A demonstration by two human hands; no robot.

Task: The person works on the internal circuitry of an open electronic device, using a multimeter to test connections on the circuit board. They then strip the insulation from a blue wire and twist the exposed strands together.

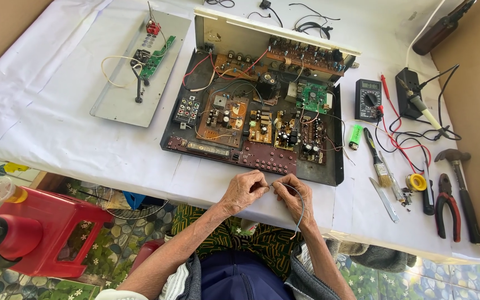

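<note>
My left hand (244,190) and my right hand (295,195) meet at the table's near edge, fingertips pinched together on a thin grey wire (301,208) that loops down over my right wrist. Just beyond them lies an opened black electronics chassis (337,166) filled with several brown and green circuit boards (226,118) and coloured wiring. Its front strip with rows of small buttons (268,159) is the part closest to my hands.
A grey metal cover panel (119,105) with a small green board lies at back left. On the right are a multimeter (368,100), soldering iron stand (408,94), green lighter (355,136), brush (379,164), solder roll (416,181), pliers (447,205) and hammer (462,191). A red container (45,233) stands on the floor at left.
</note>
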